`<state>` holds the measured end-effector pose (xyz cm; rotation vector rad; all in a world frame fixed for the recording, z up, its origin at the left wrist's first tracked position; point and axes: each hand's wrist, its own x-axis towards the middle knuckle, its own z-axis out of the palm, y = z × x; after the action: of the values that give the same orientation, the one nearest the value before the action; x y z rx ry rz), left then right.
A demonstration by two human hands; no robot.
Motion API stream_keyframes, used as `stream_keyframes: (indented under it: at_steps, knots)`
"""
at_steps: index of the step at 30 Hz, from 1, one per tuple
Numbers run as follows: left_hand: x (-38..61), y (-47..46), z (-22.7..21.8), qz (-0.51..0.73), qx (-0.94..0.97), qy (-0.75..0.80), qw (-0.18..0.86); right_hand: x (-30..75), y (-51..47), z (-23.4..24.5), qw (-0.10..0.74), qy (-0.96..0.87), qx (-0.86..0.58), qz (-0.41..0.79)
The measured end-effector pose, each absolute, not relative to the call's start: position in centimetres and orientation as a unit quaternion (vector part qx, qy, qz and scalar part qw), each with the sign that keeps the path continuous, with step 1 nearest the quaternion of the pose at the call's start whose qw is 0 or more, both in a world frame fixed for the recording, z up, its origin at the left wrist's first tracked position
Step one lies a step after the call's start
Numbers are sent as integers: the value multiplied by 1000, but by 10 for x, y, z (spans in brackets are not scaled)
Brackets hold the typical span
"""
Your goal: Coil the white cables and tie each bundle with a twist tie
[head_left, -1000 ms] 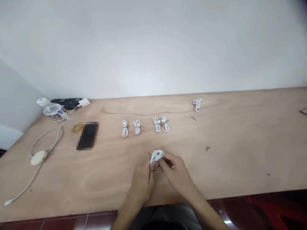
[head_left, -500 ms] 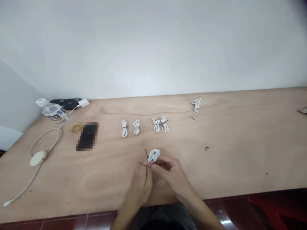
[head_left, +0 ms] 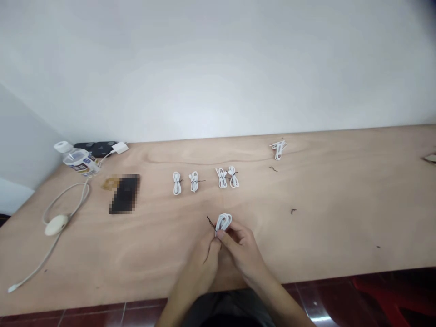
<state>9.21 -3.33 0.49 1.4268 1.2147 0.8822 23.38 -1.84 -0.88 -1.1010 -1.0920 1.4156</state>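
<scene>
Since 0.5 s ago both hands drew together & the thin dark wire tie (head_left: 210, 223) lost its wide-splayed ends. White coiled cable bundle (head_left: 224, 221) sits just beyond the fingertips, long axis pointing away from the person, above the pale plywood table (head_left: 340, 204) nr its front edge. Right hand (head_left: 242, 255) pinches the bundle's near end, left hand (head_left: 200, 268) pinches the tie at its left; both equally close.
</scene>
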Motion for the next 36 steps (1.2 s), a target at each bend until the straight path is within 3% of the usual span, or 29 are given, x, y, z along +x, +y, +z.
stream_keyframes:
  at_steps: [8, 14, 18, 22, 30, 33, 36]
  knots:
    - [86, -30, 19, 315, 672, 484, 464, 237, -16, -8, 492, -517, -454, 534]
    - [66, -24, 1, 416, 711, 524, 216, 248, -15, -5, 453, -571, -470, 498]
    - [54, -15, -4, 422, 778, 437, 161, 250, -17, 0, 430, -573, -469, 516]
    - [56, -14, 6, 416, 764, 443, 217, 248, -19, 7, 432, -569, -474, 515]
    - [73, -25, 14, 400, 399, 478, 673, 251, -21, 4, 469, -641, -439, 420]
    - [71, -27, 14, 403, 445, 477, 642, 254, -19, 7, 464, -643, -436, 425]
    - [64, -25, 15, 391, 641, 475, 459, 254, -18, 11, 461, -620, -452, 446]
